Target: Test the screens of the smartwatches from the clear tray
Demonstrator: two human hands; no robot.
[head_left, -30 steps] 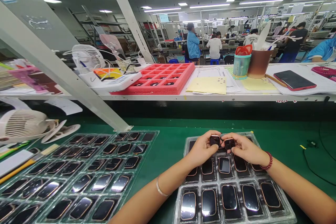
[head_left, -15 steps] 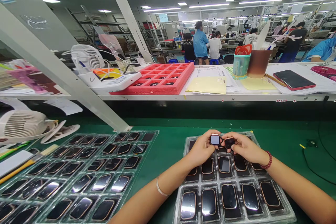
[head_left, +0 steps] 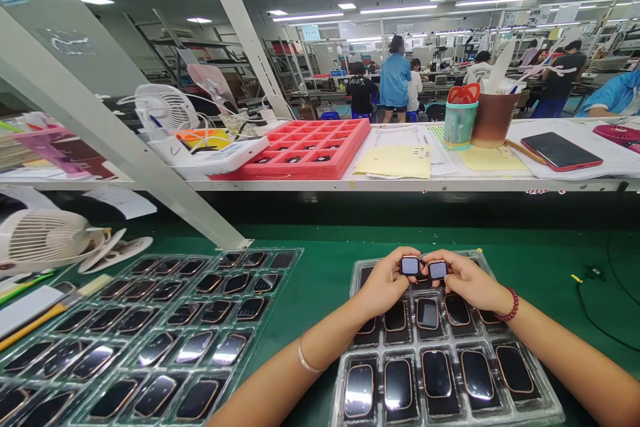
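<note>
Hands are gripping one watch case each, left hand (head_left: 385, 283) and right hand (head_left: 467, 283), over the tray (head_left: 547, 407); right watch case (head_left: 438, 269) is now tilting screen-up beside left watch case (head_left: 410, 265).

On my left I see a clear plastic tray of dark screen units (head_left: 150, 330) lying on the green table (head_left: 325, 273), with a white desk fan (head_left: 45, 237) behind it. The shelf above carries a red foam compartment tray (head_left: 313, 147), yellow paper sheets (head_left: 395, 163), a teal cup (head_left: 459, 125) and a red-cased phone (head_left: 560, 151).
</note>
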